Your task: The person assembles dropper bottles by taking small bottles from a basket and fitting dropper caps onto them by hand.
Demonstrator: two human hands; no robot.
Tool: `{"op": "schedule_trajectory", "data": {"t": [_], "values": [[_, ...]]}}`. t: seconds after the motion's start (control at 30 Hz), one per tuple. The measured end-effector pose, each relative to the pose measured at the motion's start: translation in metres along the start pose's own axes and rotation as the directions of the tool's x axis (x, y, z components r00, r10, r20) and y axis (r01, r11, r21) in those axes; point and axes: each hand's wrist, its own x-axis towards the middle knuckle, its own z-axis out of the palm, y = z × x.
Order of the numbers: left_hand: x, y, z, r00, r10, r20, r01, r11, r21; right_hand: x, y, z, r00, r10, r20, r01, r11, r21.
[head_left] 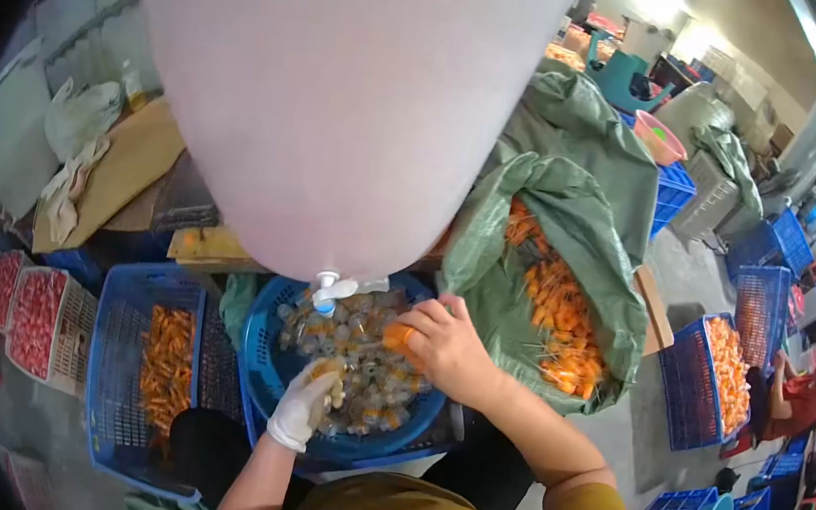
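A round blue basket (260, 364) in front of me holds many small clear plastic pieces (372, 392), some with orange parts. My left hand (309, 400), in a white glove, is over the basket's left part with its fingers curled; what they hold, if anything, is hidden. My bare right hand (443, 348) is closed around an orange item (402, 339) above the basket's right side. A large pale tank (333, 116) hangs over the far side, with a white and blue tap (326, 296) at its bottom, close to both hands.
Right of the basket, a green sack (482, 264) holds orange pieces. To the left stand a blue crate (118, 373) with orange pieces and a white crate (68, 337) with pink ones. More blue crates (695, 389) and a seated person (800, 395) are at the right.
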Motion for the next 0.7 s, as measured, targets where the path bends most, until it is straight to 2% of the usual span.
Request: {"op": "schedule_trajectory", "data": {"t": [0.03, 0.07, 0.1, 0.17, 0.2, 0.23, 0.3, 0.37, 0.43, 0.5, 0.57, 0.63, 0.7], "values": [[-0.001, -0.003, 0.004, 1.0, 0.001, 0.007, -0.001, 1.0, 0.01, -0.003, -0.001, 0.0, 1.0, -0.024, 0.007, 0.023, 0.995, 0.102], [-0.005, -0.006, 0.01, 0.999, -0.024, 0.047, 0.029, 0.995, -0.098, -0.005, -0.003, 0.001, 0.999, -0.051, 0.011, 0.047, 0.977, 0.206], [-0.008, -0.004, 0.017, 0.995, -0.038, 0.092, 0.057, 0.977, -0.207, -0.004, -0.006, -0.003, 0.999, -0.051, 0.002, 0.05, 0.979, 0.199], [-0.007, -0.005, 0.015, 0.993, -0.064, 0.096, 0.086, 0.964, -0.25, -0.006, -0.01, -0.006, 0.994, -0.107, 0.015, 0.095, 0.929, 0.357], [-0.009, 0.001, 0.016, 0.969, -0.05, 0.241, 0.114, 0.959, -0.261, -0.008, -0.01, -0.007, 0.991, -0.134, 0.03, 0.112, 0.915, 0.386], [-0.012, 0.007, 0.018, 0.925, -0.037, 0.379, 0.147, 0.953, -0.266, -0.01, -0.009, -0.008, 0.991, -0.134, 0.024, 0.115, 0.918, 0.38], [-0.02, 0.013, 0.03, 0.933, -0.045, 0.358, 0.132, 0.966, -0.221, -0.01, -0.011, -0.013, 0.993, -0.117, -0.017, 0.113, 0.904, 0.412], [-0.022, 0.018, 0.038, 0.973, -0.05, 0.225, 0.085, 0.985, -0.149, -0.009, -0.002, -0.03, 0.994, -0.067, -0.081, 0.093, 0.922, 0.376], [-0.019, 0.013, 0.032, 0.975, -0.025, 0.221, 0.062, 0.985, -0.159, -0.01, 0.003, -0.045, 0.998, -0.051, -0.042, 0.059, 0.98, 0.192], [-0.018, 0.014, 0.029, 0.976, -0.001, 0.22, 0.04, 0.984, -0.171, -0.01, -0.001, -0.05, 0.994, -0.095, -0.046, 0.101, 0.982, 0.157], [-0.024, 0.017, 0.031, 0.928, -0.092, 0.362, 0.141, 0.984, -0.112, -0.011, -0.009, -0.052, 0.989, -0.144, 0.034, 0.13, 0.954, 0.27], [-0.029, 0.017, 0.036, 0.904, -0.09, 0.418, 0.134, 0.988, -0.077, -0.009, -0.018, -0.05, 0.983, -0.183, 0.01, 0.171, 0.935, 0.312], [-0.033, 0.016, 0.041, 0.876, -0.093, 0.472, 0.125, 0.991, -0.036, -0.01, -0.022, -0.043, 0.963, -0.268, -0.008, 0.245, 0.866, 0.437]]}}
